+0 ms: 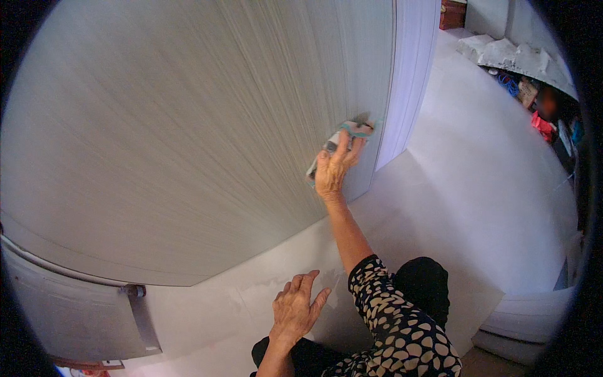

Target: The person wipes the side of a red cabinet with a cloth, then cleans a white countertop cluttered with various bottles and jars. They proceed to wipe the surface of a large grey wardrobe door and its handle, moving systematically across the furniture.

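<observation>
My right hand point(333, 169) reaches up and presses a crumpled cloth point(359, 128) against a tall wood-grain panel point(212, 141), near its right-hand edge. The cloth is blurred; white, teal, pinkish and dark patches show on it. Part of it is hidden behind my fingers. Low in front of my body, my left hand point(296, 304) hovers over the floor with fingers spread and nothing in it. Streaky vertical grain runs the whole height of the greyish panel.
A pale tiled floor point(471, 155) spreads to the right, with a wet-looking patch near my left hand. At lower left stands a grey panel point(80, 301) with a metal fitting point(136, 290). Assorted items, including a red bag point(541, 126), sit under a covered ledge point(513, 56).
</observation>
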